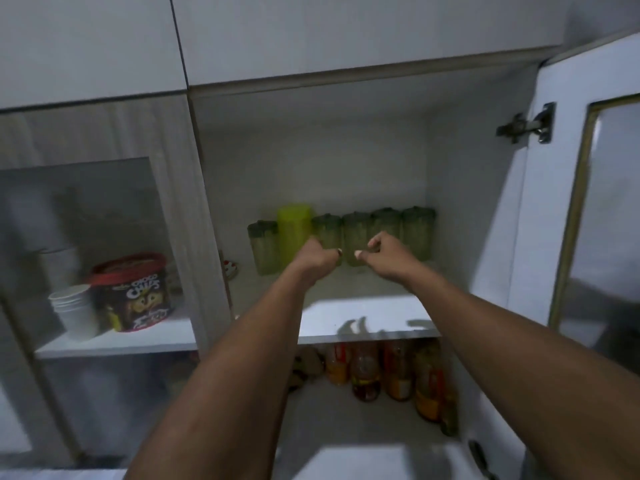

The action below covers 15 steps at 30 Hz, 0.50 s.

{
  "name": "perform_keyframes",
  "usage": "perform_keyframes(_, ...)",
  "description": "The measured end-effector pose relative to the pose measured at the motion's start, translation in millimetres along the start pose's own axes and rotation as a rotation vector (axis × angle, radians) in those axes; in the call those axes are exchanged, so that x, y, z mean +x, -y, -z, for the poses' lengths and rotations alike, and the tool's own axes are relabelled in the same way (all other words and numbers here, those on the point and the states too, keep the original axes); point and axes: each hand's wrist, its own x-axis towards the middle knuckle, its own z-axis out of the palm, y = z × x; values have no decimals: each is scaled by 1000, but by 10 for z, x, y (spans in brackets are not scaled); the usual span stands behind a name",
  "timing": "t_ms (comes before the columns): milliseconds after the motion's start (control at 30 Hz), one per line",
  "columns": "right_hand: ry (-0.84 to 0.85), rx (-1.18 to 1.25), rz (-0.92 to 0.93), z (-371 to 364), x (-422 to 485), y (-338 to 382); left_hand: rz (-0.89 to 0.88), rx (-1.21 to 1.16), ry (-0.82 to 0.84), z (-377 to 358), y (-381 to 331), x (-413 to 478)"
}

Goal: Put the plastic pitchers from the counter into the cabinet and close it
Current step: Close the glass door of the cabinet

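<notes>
The cabinet stands open, its white shelf (367,317) at arm height. At the back of that shelf stands a row of several clear green-lidded plastic pitchers (417,233), with a taller lime-green pitcher (294,230) second from the left. Both my arms reach into the cabinet. My left hand (320,256) and my right hand (377,247) hover just in front of the middle pitchers, fingers curled, thumbs forward, holding nothing. The hands hide the lower parts of two pitchers. The cabinet door (568,188) is swung open on the right.
Below the shelf stand several bottles (398,372) with orange and brown contents. The left compartment, behind a glass door, holds a Choco Chips tub (138,296) and stacked white cups (76,311). A small red-and-white object (229,268) sits at the shelf's left edge.
</notes>
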Motion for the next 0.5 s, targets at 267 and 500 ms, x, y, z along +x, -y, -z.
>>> perform_keyframes(267, -164, -57, -22, 1220, -1302, 180, -183, -12, 163, -198, -716, -1248)
perform_keyframes(500, -406, -184, -75, 1983, -2429, 171, -442, 3, 279, -531, -1088, -2403)
